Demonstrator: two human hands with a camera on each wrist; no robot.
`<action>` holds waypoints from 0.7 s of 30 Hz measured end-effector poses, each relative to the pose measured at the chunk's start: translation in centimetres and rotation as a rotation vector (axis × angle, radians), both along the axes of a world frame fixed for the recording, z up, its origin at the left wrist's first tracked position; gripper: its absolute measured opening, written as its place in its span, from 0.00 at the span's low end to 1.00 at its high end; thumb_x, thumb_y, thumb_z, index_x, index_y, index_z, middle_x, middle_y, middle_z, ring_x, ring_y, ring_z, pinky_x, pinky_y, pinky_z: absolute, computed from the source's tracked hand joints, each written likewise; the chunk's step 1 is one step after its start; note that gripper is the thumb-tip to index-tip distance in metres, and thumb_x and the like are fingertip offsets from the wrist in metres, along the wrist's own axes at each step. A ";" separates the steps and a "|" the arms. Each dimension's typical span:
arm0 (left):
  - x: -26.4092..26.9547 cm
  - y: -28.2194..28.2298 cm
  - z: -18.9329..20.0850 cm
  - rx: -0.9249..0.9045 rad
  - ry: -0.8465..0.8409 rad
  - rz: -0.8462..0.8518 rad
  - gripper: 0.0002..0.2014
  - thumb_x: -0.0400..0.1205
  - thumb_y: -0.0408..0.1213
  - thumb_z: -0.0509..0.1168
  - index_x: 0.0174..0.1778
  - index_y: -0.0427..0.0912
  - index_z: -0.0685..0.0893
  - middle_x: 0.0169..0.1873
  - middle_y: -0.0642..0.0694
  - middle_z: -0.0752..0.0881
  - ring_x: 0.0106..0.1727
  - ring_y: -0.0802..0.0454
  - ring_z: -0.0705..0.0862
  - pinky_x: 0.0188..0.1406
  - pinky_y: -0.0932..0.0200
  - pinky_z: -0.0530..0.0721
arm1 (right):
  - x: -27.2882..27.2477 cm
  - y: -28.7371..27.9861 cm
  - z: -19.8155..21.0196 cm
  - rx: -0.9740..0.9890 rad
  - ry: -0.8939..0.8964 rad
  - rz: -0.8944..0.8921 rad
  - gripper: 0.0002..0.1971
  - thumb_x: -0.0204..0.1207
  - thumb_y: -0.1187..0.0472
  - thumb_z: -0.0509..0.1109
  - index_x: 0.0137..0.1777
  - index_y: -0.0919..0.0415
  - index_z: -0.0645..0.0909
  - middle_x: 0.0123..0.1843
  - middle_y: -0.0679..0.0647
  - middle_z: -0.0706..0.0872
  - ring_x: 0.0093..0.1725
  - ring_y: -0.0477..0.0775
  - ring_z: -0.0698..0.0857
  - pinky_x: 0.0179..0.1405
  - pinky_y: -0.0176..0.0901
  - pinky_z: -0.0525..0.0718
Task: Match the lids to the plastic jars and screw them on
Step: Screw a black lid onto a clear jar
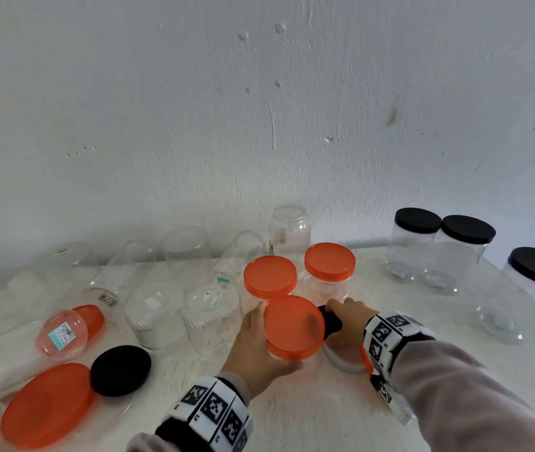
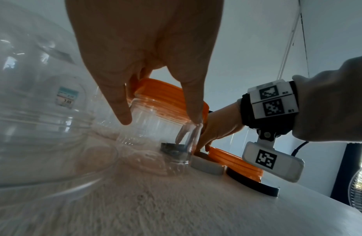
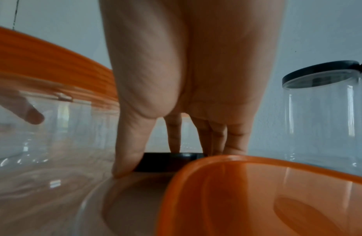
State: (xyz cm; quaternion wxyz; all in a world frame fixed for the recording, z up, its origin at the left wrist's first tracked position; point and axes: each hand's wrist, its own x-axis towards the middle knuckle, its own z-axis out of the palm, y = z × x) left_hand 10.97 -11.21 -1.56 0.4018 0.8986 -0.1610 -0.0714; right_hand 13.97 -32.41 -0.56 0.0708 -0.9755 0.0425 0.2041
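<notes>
My left hand (image 1: 253, 344) grips a clear plastic jar (image 2: 154, 127) that wears an orange lid (image 1: 293, 326), thumb on one side and fingers on the other. Just right of it, my right hand (image 1: 342, 316) reaches down to the white table (image 1: 308, 402). Its thumb and fingers pinch a small black lid (image 3: 166, 162) lying flat there. Through the jar wall in the left wrist view, the black lid (image 2: 172, 148) shows dimly. Under my right wrist lie a white lid (image 2: 206, 165) and an orange lid (image 3: 267, 191).
Two orange-lidded jars (image 1: 271, 278) (image 1: 329, 262) stand just behind my hands. Three black-lidded jars (image 1: 468, 230) stand at the right near the table edge. Several open clear jars (image 1: 155, 308) crowd the left, beside a loose large orange lid (image 1: 47, 406) and black lid (image 1: 120, 370).
</notes>
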 end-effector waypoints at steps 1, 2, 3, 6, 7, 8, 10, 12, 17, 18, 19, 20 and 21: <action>0.0 -0.1 0.1 0.013 0.004 0.005 0.57 0.64 0.50 0.79 0.82 0.48 0.47 0.76 0.49 0.60 0.74 0.53 0.65 0.70 0.62 0.65 | -0.1 -0.1 0.1 0.000 -0.006 -0.001 0.33 0.74 0.44 0.71 0.75 0.54 0.64 0.68 0.59 0.72 0.68 0.61 0.72 0.62 0.51 0.75; 0.1 -0.3 0.2 0.029 0.010 0.008 0.57 0.65 0.50 0.79 0.82 0.48 0.47 0.76 0.49 0.59 0.75 0.52 0.64 0.71 0.60 0.65 | -0.2 -0.2 0.2 -0.003 -0.012 -0.003 0.33 0.74 0.44 0.71 0.75 0.54 0.64 0.68 0.59 0.71 0.68 0.61 0.72 0.62 0.51 0.76; 0.1 -0.5 0.3 0.049 0.020 0.006 0.57 0.66 0.50 0.79 0.82 0.47 0.46 0.77 0.48 0.58 0.76 0.51 0.63 0.72 0.58 0.65 | -0.4 -0.5 0.6 -0.006 -0.022 -0.005 0.33 0.74 0.44 0.71 0.75 0.55 0.64 0.69 0.59 0.71 0.68 0.60 0.71 0.62 0.51 0.76; 0.4 -1.1 0.7 0.116 0.059 -0.026 0.59 0.68 0.50 0.77 0.82 0.44 0.41 0.78 0.46 0.55 0.78 0.49 0.61 0.74 0.57 0.63 | -1.2 -1.5 2.2 0.018 -0.080 -0.028 0.32 0.75 0.46 0.70 0.75 0.55 0.64 0.67 0.59 0.70 0.67 0.60 0.71 0.61 0.51 0.78; 0.6 -1.3 1.0 0.142 0.073 -0.039 0.59 0.68 0.51 0.77 0.82 0.44 0.40 0.78 0.46 0.55 0.78 0.49 0.60 0.75 0.56 0.63 | -1.5 -2.0 2.8 0.039 -0.110 -0.040 0.31 0.75 0.46 0.69 0.74 0.55 0.64 0.66 0.59 0.70 0.65 0.59 0.71 0.60 0.50 0.77; 0.9 -1.4 1.5 0.174 0.080 -0.057 0.59 0.67 0.53 0.77 0.82 0.44 0.40 0.78 0.46 0.54 0.78 0.47 0.59 0.75 0.53 0.63 | -1.9 -2.6 3.4 0.064 -0.139 -0.057 0.30 0.75 0.47 0.70 0.73 0.55 0.65 0.63 0.58 0.70 0.63 0.58 0.71 0.59 0.48 0.77; 1.8 -1.4 2.9 0.243 0.059 -0.096 0.57 0.66 0.59 0.76 0.82 0.46 0.47 0.78 0.48 0.56 0.78 0.46 0.59 0.77 0.49 0.63 | -2.7 -3.7 4.4 0.119 -0.192 -0.094 0.31 0.73 0.46 0.71 0.72 0.54 0.65 0.58 0.55 0.69 0.58 0.56 0.70 0.56 0.47 0.76; 3.3 -1.1 4.8 0.277 0.012 -0.123 0.51 0.67 0.63 0.73 0.81 0.48 0.57 0.78 0.49 0.62 0.78 0.47 0.61 0.77 0.48 0.64 | -3.4 -4.7 5.0 0.184 -0.241 -0.131 0.34 0.71 0.46 0.73 0.74 0.53 0.64 0.56 0.53 0.69 0.57 0.55 0.71 0.56 0.45 0.75; 9.1 -0.1 9.4 0.366 -0.124 -0.063 0.32 0.75 0.59 0.67 0.72 0.45 0.74 0.71 0.47 0.75 0.70 0.49 0.74 0.69 0.55 0.73 | -5.2 -5.8 5.4 0.382 -0.303 -0.213 0.47 0.68 0.41 0.76 0.82 0.51 0.55 0.66 0.53 0.70 0.61 0.52 0.73 0.56 0.39 0.70; 10.4 0.1 9.9 0.410 -0.126 -0.043 0.31 0.77 0.57 0.66 0.72 0.44 0.74 0.70 0.46 0.76 0.70 0.48 0.75 0.67 0.56 0.73 | -5.4 -5.8 5.3 0.410 -0.294 -0.222 0.48 0.68 0.41 0.76 0.83 0.52 0.53 0.70 0.53 0.69 0.64 0.52 0.72 0.59 0.39 0.70; 11.7 0.4 10.4 0.457 -0.116 -0.023 0.30 0.78 0.56 0.66 0.72 0.43 0.73 0.71 0.46 0.75 0.70 0.48 0.74 0.67 0.55 0.72 | -5.6 -5.9 5.3 0.435 -0.276 -0.230 0.50 0.68 0.40 0.76 0.84 0.52 0.52 0.72 0.53 0.67 0.65 0.51 0.71 0.62 0.39 0.69; 12.8 0.6 10.7 0.503 -0.100 -0.006 0.30 0.78 0.55 0.66 0.72 0.42 0.73 0.71 0.45 0.75 0.71 0.48 0.74 0.68 0.55 0.72 | -5.8 -5.8 5.2 0.458 -0.250 -0.235 0.50 0.68 0.39 0.75 0.84 0.52 0.51 0.72 0.52 0.66 0.66 0.50 0.71 0.63 0.39 0.69; 14.0 0.7 10.9 0.550 -0.087 0.007 0.30 0.78 0.55 0.66 0.73 0.41 0.72 0.71 0.45 0.75 0.71 0.48 0.74 0.68 0.55 0.73 | -5.8 -5.8 5.1 0.479 -0.222 -0.240 0.51 0.68 0.39 0.75 0.84 0.52 0.50 0.71 0.50 0.66 0.65 0.49 0.71 0.64 0.39 0.69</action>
